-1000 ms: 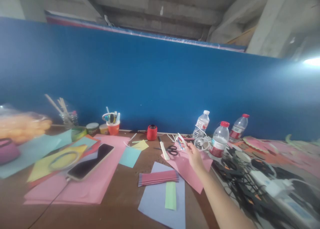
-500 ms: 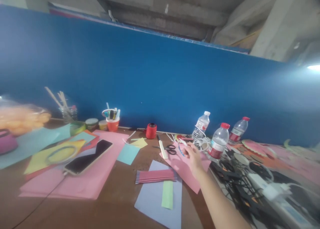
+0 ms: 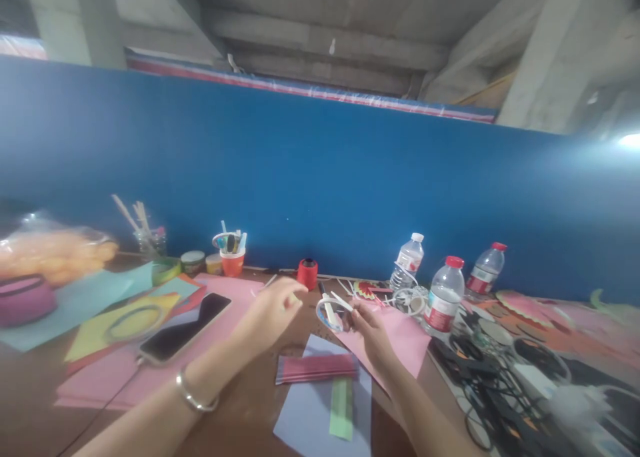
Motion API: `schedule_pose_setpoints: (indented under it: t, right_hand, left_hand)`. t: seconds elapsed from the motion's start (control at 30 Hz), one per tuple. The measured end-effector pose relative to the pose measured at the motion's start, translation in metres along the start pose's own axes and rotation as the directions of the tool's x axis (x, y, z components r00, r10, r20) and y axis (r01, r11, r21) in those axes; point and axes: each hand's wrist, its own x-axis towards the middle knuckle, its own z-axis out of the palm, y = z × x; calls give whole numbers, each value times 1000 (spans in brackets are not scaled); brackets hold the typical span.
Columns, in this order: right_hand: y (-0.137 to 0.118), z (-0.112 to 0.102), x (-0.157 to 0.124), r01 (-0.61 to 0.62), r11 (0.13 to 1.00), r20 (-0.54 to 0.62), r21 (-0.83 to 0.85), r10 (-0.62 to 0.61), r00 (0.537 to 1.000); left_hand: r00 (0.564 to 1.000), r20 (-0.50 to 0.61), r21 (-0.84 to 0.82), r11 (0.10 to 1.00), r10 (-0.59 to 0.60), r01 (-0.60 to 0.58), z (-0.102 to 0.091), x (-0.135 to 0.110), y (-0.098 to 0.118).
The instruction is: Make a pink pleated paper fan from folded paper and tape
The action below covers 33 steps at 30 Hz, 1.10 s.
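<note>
My right hand [image 3: 367,324] is closed on a thin white-and-blue roll of tape [image 3: 323,317], pinching its right side. A pale strip [image 3: 342,302] sticks out by my fingers. To the left, my left hand [image 3: 277,310], with a silver bracelet at the wrist, hovers near the roll without touching it. Its fingers are bent and slightly apart, with nothing seen in them. Below lie a dark pink wrapped packet [image 3: 317,367] and a light green strip [image 3: 341,407] on a lilac sheet [image 3: 300,410]. Pink paper [image 3: 405,330] lies under my right hand, which hides the scissors there.
A phone [image 3: 185,327] on a cable rests on coloured paper at the left. Behind stand a pen cup [image 3: 233,264] and a red round object [image 3: 307,274]. Plastic bottles [image 3: 444,297] and tangled black cables [image 3: 475,370] are on the right. A blue partition [image 3: 300,164] rises behind.
My right hand has lifted the roll of tape off the pink paper and brought it left and nearer. My left hand has come into view from the lower left.
</note>
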Motion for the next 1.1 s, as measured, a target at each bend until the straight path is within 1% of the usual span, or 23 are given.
schedule_pose_setpoints:
  t: [0.07,0.1,0.17,0.23,0.27,0.3,0.37,0.4,0.5,0.67,0.73,0.87,0.97,1.03,1.1]
  right_hand:
    - [1,4,-2,-7,1000,62,16,6,998]
    - [1,4,-2,-8,1000,65,8,7,998]
    - [-1,2,-2,-24,1000,48,-20,25,999]
    - [-2,-2,0,-48,997,6,-53,49,999]
    - [-3,-4,0,-60,996,-20,-64,59,998]
    - [-3,-5,1,-72,995,-44,-66,69,997]
    - [-2,-6,2,-89,995,-77,-54,85,993]
    - [-1,-7,2,-98,994,-87,-42,94,992]
    - [1,-8,2,-121,993,-108,-15,119,987]
    - [3,-9,2,-126,992,-141,8,126,982]
    - [2,-8,2,-131,991,-151,5,130,980]
    - [-2,-7,1,-157,987,-158,32,160,974]
    - [-5,-7,0,-161,986,-190,53,168,967]
    - [-5,-8,0,-164,986,-207,26,166,964]
    - [-4,-10,1,-148,988,-205,-43,136,969]
  left_hand:
    - [994,99,64,997,36,-42,12,-1,-7]
    - [989,147,96,994,30,-44,17,-4,-11]
    - [972,231,146,989,-37,3,24,-13,-20]
    - [936,325,206,976,-131,65,25,-26,-26]
    - [916,370,233,970,-155,70,23,-33,-28]
    - [897,412,255,965,-162,57,21,-40,-29]
    - [873,468,252,967,-141,21,18,-53,-30]
    - [868,478,242,970,-136,18,17,-58,-31]
    - [871,472,211,977,-136,38,20,-67,-38]
    - [878,465,194,981,-116,26,31,-67,-59]
    - [882,458,195,981,-111,22,33,-67,-64]
    - [884,457,182,983,-97,14,33,-66,-64]
    - [887,448,170,985,-114,41,32,-67,-63]
    - [896,425,169,984,-130,63,32,-67,-64]
    - [905,398,165,982,-150,90,31,-68,-66]
